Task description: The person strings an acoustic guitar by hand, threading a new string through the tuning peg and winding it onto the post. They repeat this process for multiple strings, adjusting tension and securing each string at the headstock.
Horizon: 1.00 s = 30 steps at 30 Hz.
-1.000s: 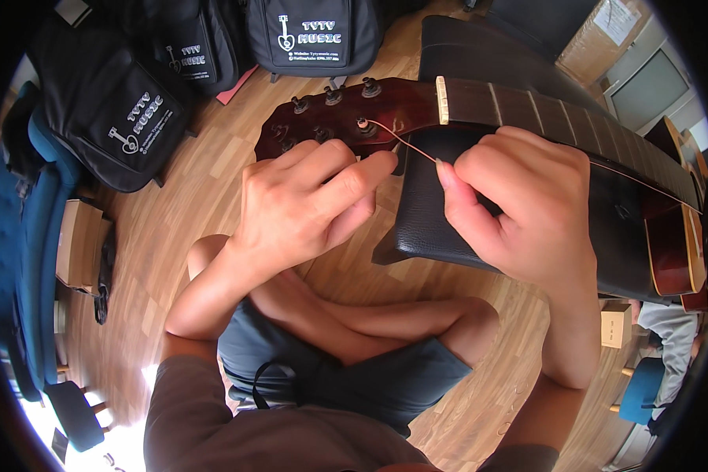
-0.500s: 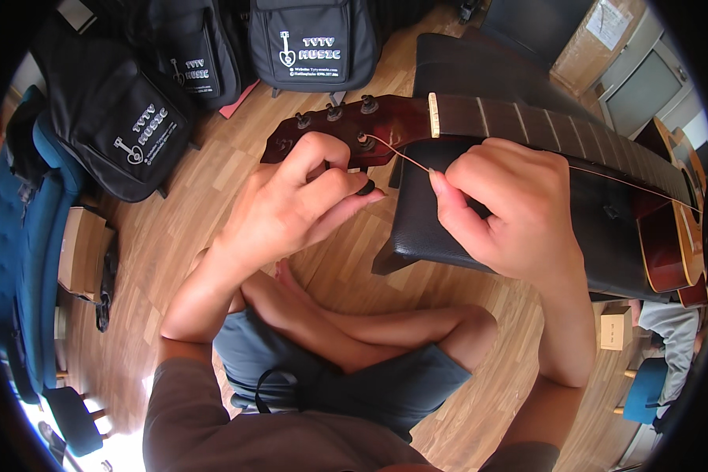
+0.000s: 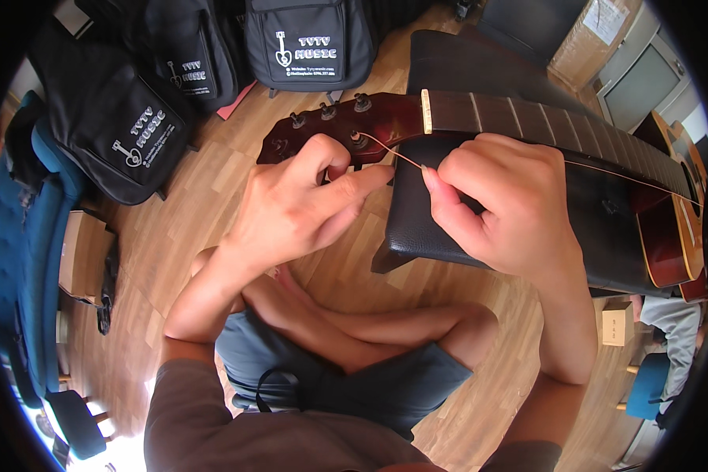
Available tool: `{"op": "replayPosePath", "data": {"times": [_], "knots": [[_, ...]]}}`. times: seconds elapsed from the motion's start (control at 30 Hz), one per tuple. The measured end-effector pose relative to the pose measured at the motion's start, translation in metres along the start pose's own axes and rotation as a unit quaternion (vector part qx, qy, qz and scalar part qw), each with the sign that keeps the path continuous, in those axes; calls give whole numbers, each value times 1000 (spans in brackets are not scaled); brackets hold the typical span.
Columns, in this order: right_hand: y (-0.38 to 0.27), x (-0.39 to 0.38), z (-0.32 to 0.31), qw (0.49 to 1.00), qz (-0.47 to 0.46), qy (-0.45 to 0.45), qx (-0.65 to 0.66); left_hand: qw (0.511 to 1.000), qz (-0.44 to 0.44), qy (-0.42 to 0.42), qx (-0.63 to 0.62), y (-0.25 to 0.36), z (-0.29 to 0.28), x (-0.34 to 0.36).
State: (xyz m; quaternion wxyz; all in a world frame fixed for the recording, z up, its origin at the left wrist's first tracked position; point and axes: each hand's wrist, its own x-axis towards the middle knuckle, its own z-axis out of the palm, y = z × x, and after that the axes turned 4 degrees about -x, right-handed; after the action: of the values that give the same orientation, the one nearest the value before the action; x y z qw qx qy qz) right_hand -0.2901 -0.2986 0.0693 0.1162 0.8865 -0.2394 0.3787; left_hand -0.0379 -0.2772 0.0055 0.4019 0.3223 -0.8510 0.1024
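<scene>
A dark red guitar headstock point(image 3: 401, 118) points left, its fretted neck point(image 3: 543, 118) running right to the guitar's body point(image 3: 661, 244). My left hand point(image 3: 299, 197) is curled under the near edge of the headstock, fingers closed around a tuning peg's knob that they now hide. From a tuner post point(image 3: 359, 138) a copper-coloured string point(image 3: 397, 154) slants down to my right hand point(image 3: 503, 204), which pinches it between thumb and forefinger. Past that hand the string continues along the neck toward the body. Several other tuner posts point(image 3: 328, 111) show no string on them.
Beneath the neck stands a black padded bench point(image 3: 440, 228). Black gig bags point(image 3: 145, 126) line the far left, beside a blue sofa point(image 3: 12, 275) and a cardboard box point(image 3: 82, 256). At the right edge are a small carton point(image 3: 617, 325) and another person's grey sleeve point(image 3: 679, 330).
My left fingers have turned: the forefinger now reaches further right, and the black knob seen between the fingertips is covered. My right hand keeps its pinch on the string, nearly unmoved.
</scene>
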Motion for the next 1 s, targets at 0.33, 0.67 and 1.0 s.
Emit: {"op": "replayPosePath", "data": {"times": [0.33, 0.67, 1.0], "knots": [[0, -1, -1, 1000, 8, -21, -8, 996, 22, 71, -42, -12, 6, -4], [-3, 2, -4, 999, 12, -33, 22, 996, -6, 80, 24, 3, 14, 0], [-3, 3, -6, 999, 15, -30, -17, 997, 19, -17, -79, -14, -10, -1]]}}
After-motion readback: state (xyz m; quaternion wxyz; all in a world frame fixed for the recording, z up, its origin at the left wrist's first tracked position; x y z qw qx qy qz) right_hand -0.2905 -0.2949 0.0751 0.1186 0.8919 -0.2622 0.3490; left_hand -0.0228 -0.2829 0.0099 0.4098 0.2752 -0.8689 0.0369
